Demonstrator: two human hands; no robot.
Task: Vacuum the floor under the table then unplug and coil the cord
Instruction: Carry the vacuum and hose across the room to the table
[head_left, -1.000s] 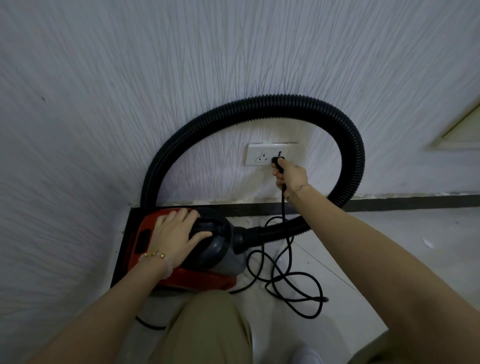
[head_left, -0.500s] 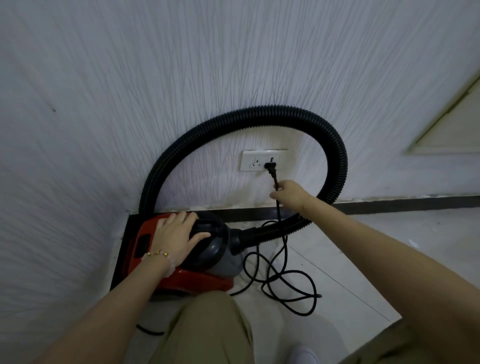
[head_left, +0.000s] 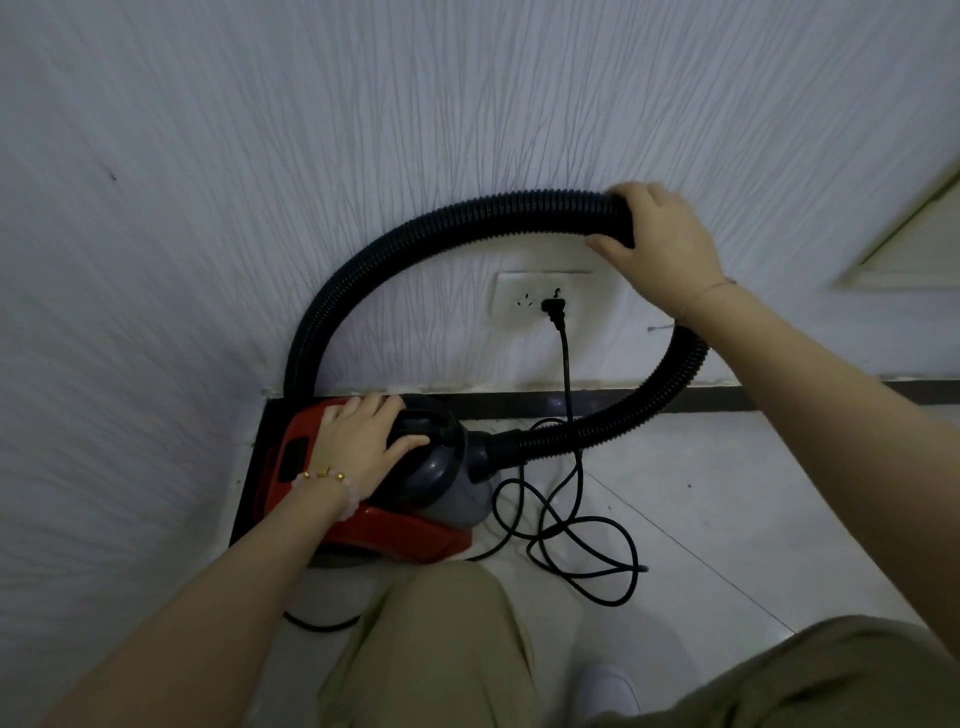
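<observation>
A small red and grey vacuum cleaner (head_left: 415, 525) sits on the floor against the wall corner. My left hand (head_left: 358, 441) rests flat on its top, fingers spread over the black handle. Its black ribbed hose (head_left: 415, 239) arcs up along the wall and back down to the body. My right hand (head_left: 657, 244) grips the top of that arc. The black plug (head_left: 555, 310) is in the white wall socket (head_left: 519, 296), and its black cord (head_left: 566, 525) hangs down into a loose tangle on the floor.
Textured white wall fills the view ahead and to the left. A dark skirting strip (head_left: 779, 400) runs along its foot. Pale floor tiles (head_left: 727, 509) lie to the right. My knees in khaki trousers (head_left: 441, 649) are at the bottom, a door frame (head_left: 914, 244) at right.
My right hand let go of the plug and cord, rose to the right and took hold of the top of the hose. The plug stays in the socket. My left hand stayed put.
</observation>
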